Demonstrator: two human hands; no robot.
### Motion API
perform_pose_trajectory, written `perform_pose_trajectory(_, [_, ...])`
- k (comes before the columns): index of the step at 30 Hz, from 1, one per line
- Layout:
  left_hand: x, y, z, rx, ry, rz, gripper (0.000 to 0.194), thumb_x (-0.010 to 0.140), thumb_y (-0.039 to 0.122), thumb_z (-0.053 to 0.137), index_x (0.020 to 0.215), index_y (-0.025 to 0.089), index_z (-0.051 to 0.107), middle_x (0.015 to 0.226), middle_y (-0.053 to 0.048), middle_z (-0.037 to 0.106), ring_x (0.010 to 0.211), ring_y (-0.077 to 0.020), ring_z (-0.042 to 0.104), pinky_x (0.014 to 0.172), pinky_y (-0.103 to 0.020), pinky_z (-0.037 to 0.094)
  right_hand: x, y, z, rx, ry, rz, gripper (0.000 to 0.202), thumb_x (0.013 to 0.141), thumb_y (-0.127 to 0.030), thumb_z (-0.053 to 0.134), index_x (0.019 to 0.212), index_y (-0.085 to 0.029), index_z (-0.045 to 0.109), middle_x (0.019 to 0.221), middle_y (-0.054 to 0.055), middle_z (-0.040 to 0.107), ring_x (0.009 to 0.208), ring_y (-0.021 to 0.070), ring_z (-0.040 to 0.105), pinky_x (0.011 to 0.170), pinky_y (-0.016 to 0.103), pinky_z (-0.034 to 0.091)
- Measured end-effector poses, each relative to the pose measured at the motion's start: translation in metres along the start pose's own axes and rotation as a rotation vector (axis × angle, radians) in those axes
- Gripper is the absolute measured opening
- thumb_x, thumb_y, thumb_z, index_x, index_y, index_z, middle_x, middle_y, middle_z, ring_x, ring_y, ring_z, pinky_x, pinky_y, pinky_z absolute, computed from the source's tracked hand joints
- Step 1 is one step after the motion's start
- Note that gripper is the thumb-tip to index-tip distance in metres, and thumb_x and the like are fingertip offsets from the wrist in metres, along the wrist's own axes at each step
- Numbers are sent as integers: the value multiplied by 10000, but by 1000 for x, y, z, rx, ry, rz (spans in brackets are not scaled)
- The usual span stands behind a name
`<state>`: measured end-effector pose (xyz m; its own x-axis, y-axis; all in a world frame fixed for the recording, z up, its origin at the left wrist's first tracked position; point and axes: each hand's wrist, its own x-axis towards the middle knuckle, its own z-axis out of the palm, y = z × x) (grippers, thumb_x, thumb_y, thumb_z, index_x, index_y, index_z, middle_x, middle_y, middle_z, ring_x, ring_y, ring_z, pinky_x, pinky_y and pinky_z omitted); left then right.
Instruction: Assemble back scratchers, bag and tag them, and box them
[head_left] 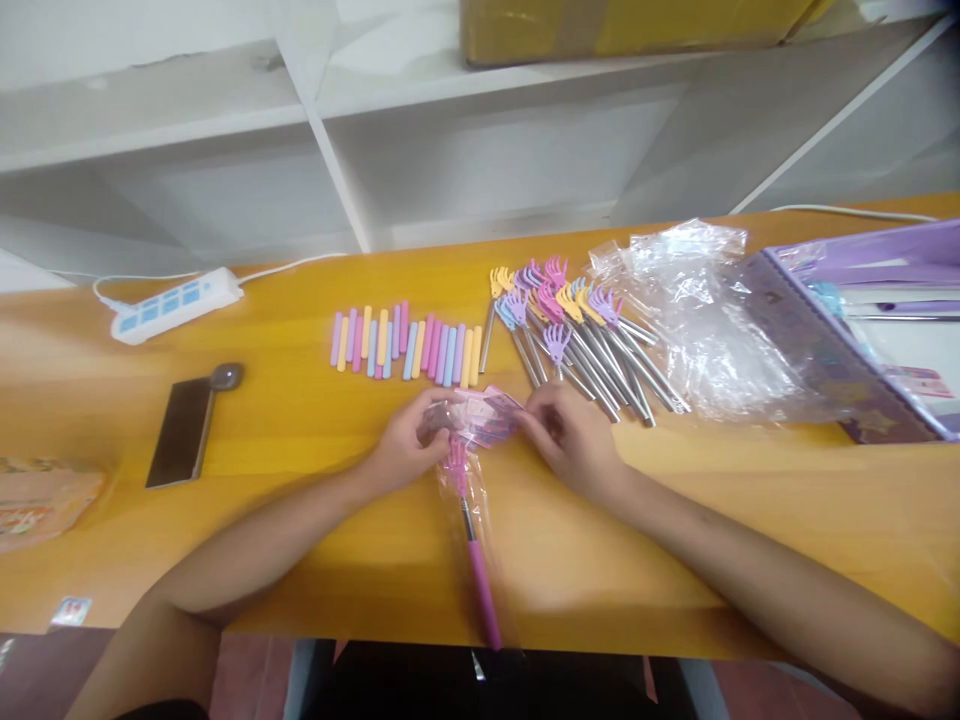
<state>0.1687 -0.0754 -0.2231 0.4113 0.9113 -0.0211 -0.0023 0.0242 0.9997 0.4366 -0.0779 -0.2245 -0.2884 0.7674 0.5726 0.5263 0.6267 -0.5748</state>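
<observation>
Between left hand [405, 440] and right hand [576, 440], a pink card [486, 415] is illegibly blurred.

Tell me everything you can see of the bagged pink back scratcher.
The pink back scratcher has a claw-like head, a silver, metal-looking rod and a darker pink handle. It sits inside a clear plastic sleeve, head away from the person, handle reaching the near edge of the table. The left hand is at the head end; blur hides whether it touches the head.
</observation>
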Motion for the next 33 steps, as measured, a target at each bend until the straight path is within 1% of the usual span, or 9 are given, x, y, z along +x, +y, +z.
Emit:
perform_pose_trajectory(2, [0, -2, 0, 12, -38, 35, 436, 904, 125, 700, 1324, 219, 632, 1069, -63, 709, 894, -156, 691, 776, -244, 571, -2, -1, -1, -2, 18, -184, 71, 1059, -177, 643, 1068, -199, 576, 911, 34, 677, 777, 132, 637, 691, 261, 506])
perform_pose_trajectory(6, [-1, -3, -1, 37, -93, 69, 465, 908, 110, 687, 1355, 223, 622, 1141, -85, 690, 941, -176, 707, 852, -294, 608, -8, -6, -2, -42, -106, -515, 186, 1039, -126, 635, 1214, -188, 631, 1061, 69, 746, 989, 176, 695, 840, 315, 563])
perform_pose_trajectory(10, [-2, -1, 0, 14, -178, 93, 471, 898, 93, 678, 1345, 233, 636, 1179, -93, 687, 1002, -199, 726, 924, -341, 620, -8, -12, 1, -60, -128, -425, 121, 1061, -138, 588, 1142, -200, 653, 1013, 30, 755, 900, 144, 684, 815, 303, 546])
perform_pose_trajectory(14, [-4, -2, 2, 53, -255, 119, 573, 864, 102, 754, 1406, 249, 637, 1276, -137, 695, 1107, -261, 743, 972, -395, 624, -5, -7, 5, -84, -65, -477, 138, 997, -120, 681, 1112, -187, 640, 1180, 100, 761, 1108, 213, 709, 908, 379, 590])
perform_pose_trajectory(16, [-5, -5, 4, 59, -273, 138, 722, 861, 102, 769, 1527, 281, 555, 1331, -154, 685, 1148, -282, 741, 975, -406, 627, -4, -4, 6, -41, -80, -489, 176, 977, -98, 697, 1118, -180, 629, 1257, 135, 746, 1204, 236, 703, 942, 411, 614])
perform_pose_trajectory(19, [-6, -10, 7, 29, -276, 175, 883, 897, 94, 727, 1662, 336, 357, 1351, -145, 663, 1183, -276, 724, 1007, -421, 621, -3, -1, 4, 64, -43, -464, 169, 978, -108, 709, 1076, -196, 603, 1240, 136, 751, 1186, 217, 725, 923, 402, 643])
perform_pose_trajectory(22, [-6, -14, 7, -1, -290, 200, 792, 974, 108, 641, 1660, 340, 318, 1264, -112, 668, 1145, -242, 719, 1017, -416, 612, -3, 0, -1, 99, -11, -529, 177, 967, -145, 743, 1004, -213, 584, 1172, 96, 772, 1127, 203, 741, 898, 390, 642])
perform_pose_trajectory(26, [-6, -12, 5, -21, -292, 147, 645, 1020, 141, 604, 1604, 309, 390, 1200, -105, 682, 1104, -236, 723, 970, -399, 618, -6, 0, -6, -13, -159, -682, 118, 983, -166, 733, 975, -190, 618, 1174, 61, 780, 1087, 185, 726, 873, 351, 608])
perform_pose_trajectory(33, [-6, -4, 3, -20, -330, 103, 712, 946, 104, 673, 1582, 309, 426, 1229, -100, 694, 1084, -223, 725, 945, -365, 621, -8, -1, -2, -194, -147, -634, 159, 1030, -135, 597, 882, -191, 580, 980, 49, 732, 801, 145, 595, 701, 319, 465])
